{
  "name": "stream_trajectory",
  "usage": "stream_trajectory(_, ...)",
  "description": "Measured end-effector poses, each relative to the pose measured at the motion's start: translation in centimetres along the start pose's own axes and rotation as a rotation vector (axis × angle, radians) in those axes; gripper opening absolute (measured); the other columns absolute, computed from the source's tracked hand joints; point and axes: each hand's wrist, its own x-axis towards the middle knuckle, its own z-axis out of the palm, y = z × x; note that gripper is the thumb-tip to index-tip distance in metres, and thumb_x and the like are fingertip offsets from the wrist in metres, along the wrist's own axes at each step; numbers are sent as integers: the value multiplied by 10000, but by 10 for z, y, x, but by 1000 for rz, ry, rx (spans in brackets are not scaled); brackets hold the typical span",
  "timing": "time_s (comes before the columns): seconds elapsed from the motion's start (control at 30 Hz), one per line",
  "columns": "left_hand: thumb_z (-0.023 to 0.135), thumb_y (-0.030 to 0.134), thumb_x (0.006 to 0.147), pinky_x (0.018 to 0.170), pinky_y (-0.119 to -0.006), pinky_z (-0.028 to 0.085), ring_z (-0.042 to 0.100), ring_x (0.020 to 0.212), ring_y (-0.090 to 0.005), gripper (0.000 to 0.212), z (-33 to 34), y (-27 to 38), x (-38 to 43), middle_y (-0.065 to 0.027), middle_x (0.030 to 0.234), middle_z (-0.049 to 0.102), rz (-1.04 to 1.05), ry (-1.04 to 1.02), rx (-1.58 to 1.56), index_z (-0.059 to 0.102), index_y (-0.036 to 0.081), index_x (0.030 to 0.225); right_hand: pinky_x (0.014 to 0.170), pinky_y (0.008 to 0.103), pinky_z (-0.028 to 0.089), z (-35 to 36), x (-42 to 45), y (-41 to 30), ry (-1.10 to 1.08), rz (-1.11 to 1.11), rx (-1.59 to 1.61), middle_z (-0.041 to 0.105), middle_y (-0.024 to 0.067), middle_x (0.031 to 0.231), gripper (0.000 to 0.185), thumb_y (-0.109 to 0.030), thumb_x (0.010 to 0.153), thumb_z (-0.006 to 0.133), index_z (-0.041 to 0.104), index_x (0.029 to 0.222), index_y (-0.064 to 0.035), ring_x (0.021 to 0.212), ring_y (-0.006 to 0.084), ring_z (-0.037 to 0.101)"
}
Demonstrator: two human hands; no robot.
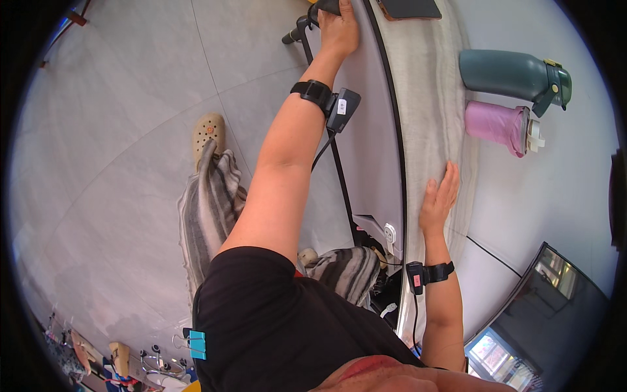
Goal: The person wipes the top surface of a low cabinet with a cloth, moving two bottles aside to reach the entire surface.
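My left hand (338, 29) reaches to the top edge of the view. It is closed around a dark object (327, 7) whose kind I cannot tell, as the frame cuts it off. Close by are a black tube (292, 36) and the black frame of the table. My right hand (441, 198) lies with fingers extended and thumb apart on the pale streaked covering (423, 98) along the table's edge, holding nothing. Beyond its fingertips stand a dark green bottle (504, 73) and a pink-wrapped cup (494, 122) with a white handle. Both wrists wear black strapped devices with cables.
A dark flat device (411, 9) lies near the top of the table. At lower right stands a monitor (548, 318). A grey panel (362, 122) with a white socket (389, 232) hangs below the edge. Several items (147, 367) crowd the tiled floor at lower left.
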Motion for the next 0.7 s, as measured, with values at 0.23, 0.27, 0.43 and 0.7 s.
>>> stream_trajectory(0.23, 282, 389, 1014, 1078, -467, 285, 397, 1253, -453, 536, 5, 0, 2, -291, 1323, 474, 28, 59, -52, 457, -4, 1335, 1129, 470, 148, -1, 0, 1, 5, -18, -5, 286, 209, 1500, 584, -329, 970, 417, 311, 1449, -12, 1402, 353, 240)
stream_trajectory(0.27, 280, 393, 1013, 1081, -470, 279, 387, 1263, -453, 541, 7, 4, 2, -293, 1332, 466, 70, 89, -117, 449, -3, 1341, 1130, 471, 148, -2, 1, 1, 3, -17, -4, 287, 209, 1500, 584, -328, 971, 416, 309, 1450, -11, 1402, 355, 241)
stream_trajectory(0.43, 310, 483, 996, 1153, -477, 135, 201, 1389, -441, 627, 3, 27, -20, -231, 1465, 320, -34, 2, -380, 316, 29, 1428, 1132, 473, 143, -2, 0, 1, -4, -14, 8, 282, 208, 1503, 578, -321, 975, 409, 303, 1452, -11, 1405, 356, 235)
stream_trajectory(0.7, 363, 338, 998, 1153, -463, 136, 205, 1394, -410, 529, -11, -10, -144, -216, 1501, 271, 155, -53, -265, 356, 5, 1409, 1133, 462, 149, -3, -2, -2, -7, -3, 9, 278, 209, 1506, 569, -320, 985, 400, 306, 1453, -12, 1408, 351, 231)
